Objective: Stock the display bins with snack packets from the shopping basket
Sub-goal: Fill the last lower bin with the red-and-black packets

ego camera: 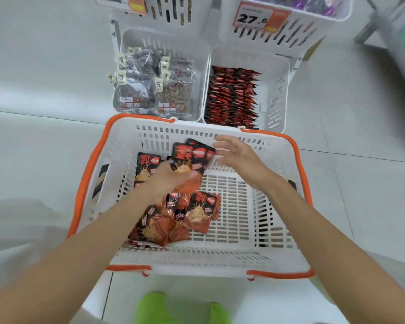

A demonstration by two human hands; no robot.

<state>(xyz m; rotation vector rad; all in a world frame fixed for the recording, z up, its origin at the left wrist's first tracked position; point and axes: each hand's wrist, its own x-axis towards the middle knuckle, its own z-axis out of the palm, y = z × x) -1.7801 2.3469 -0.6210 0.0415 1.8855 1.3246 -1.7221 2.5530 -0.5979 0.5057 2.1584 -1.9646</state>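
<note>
Head — left hand (pixel 171 177) grips packets (pixel 189 157) inside basket rim (pixel 208 127).

Bright, even, diffuse white light fills the scene, leaving only faint, soft shadows on the pale floor (pixel 360 183) and a mild sheen on the clear bags (pixel 136 90). The right hand (pixel 239 155) and the packets (pixel 192 155) gripped in the left hand (pixel 171 178) are smeared by motion blur, and the upper right corner is streaked too. Wide-angle distortion bows the basket (pixel 197 265) rim and the floor seams toward the edges, while the price tag (pixel 253 18) is legible.
</note>
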